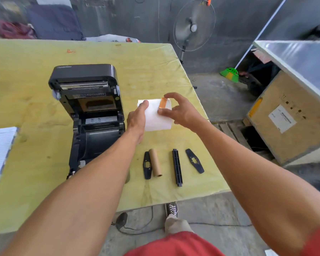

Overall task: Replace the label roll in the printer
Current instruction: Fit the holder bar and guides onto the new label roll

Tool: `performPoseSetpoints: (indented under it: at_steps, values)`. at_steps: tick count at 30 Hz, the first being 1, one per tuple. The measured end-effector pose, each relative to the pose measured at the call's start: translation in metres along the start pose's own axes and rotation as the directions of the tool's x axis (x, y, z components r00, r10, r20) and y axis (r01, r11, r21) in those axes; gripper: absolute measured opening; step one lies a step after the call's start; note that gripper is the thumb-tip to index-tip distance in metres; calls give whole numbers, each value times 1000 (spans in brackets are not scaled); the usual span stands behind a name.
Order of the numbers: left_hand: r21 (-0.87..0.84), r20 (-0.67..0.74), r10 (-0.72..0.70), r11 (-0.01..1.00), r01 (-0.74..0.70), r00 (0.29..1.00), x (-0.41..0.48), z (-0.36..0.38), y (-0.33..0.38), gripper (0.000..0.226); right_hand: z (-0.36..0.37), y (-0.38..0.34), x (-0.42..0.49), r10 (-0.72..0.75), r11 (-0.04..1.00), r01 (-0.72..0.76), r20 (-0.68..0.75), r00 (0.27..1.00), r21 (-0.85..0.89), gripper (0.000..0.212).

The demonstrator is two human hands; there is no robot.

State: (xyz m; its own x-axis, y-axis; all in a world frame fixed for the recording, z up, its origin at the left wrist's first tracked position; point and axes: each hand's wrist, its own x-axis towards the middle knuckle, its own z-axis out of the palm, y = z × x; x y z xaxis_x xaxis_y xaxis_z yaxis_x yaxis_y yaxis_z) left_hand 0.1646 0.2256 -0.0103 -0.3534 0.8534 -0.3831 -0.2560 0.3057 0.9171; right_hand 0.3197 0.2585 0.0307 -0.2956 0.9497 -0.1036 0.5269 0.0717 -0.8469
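Evidently both hands meet at the new label roll (156,120), which sits on the desk (35,52) just right of the open printer (89,111). The left hand (137,120) lays straight fingers against the roll's side, likely steadying it. The right hand (180,110) arches over the orange tape tab (163,104), thumb on paper; whether it pinches I cannot tell. Nearer, the empty cardboard core (155,162) and black spindle bar (177,167) lie ready.

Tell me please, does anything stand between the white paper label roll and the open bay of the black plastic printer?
Nothing visible blocks it. The white paper label roll is just right of the black plastic printer, whose lid stands up. Only the left hand, touching the roll, is between them; the bay looks empty.
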Motion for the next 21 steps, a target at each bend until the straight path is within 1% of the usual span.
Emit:
performPoseSetpoints:
  at_steps: [2, 3, 4, 7, 10, 12, 14, 16, 18, 21]
  values:
    - [-5, -16, 0, 1000, 0, 1000, -9, -6, 3, 59, 3, -3, -9, -36, 993, 38, 18, 999, -112, 73]
    - [-6, -21, 6, 1000, -6, 1000, -13, -8, 4, 66, 5, -5, -13, -55, 988, 56, 13, 998, -147, 77]
    - [-4, -23, 18, 1000, -18, 1000, -17, -10, 5, 66, 7, -6, -17, -76, 980, 75, 1, 997, -184, 77]
    - [17, -30, 40, 999, -40, 999, -24, -15, 3, 55, 13, -7, -22, -142, 947, 114, -73, 987, -300, 60]
    - [39, -46, 73, 997, -71, 996, -28, -18, -2, 57, 15, -10, -24, -177, 936, 120, -146, 973, -332, 38]
    - [56, -53, 91, 995, -88, 994, -28, -20, -6, 54, 14, -12, -21, -244, 913, 176, -148, 958, -367, 24]
    - [67, -59, 106, 993, -102, 993, -24, -19, -7, 47, 12, -16, -14, -290, 887, 220, -119, 950, -406, 14]
    - [77, -79, 103, 992, -97, 992, -19, -17, -8, 42, 9, -20, -5, -298, 878, 234, -92, 950, -418, 8]
    - [58, -98, 97, 994, -92, 990, -13, -15, -7, 43, 4, -25, 6, -274, 896, 217, -98, 957, -387, 2]
    - [41, -105, 86, 996, -82, 991, -7, -11, -6, 46, -4, -26, 20, -213, 940, 163, -142, 967, -300, 8]
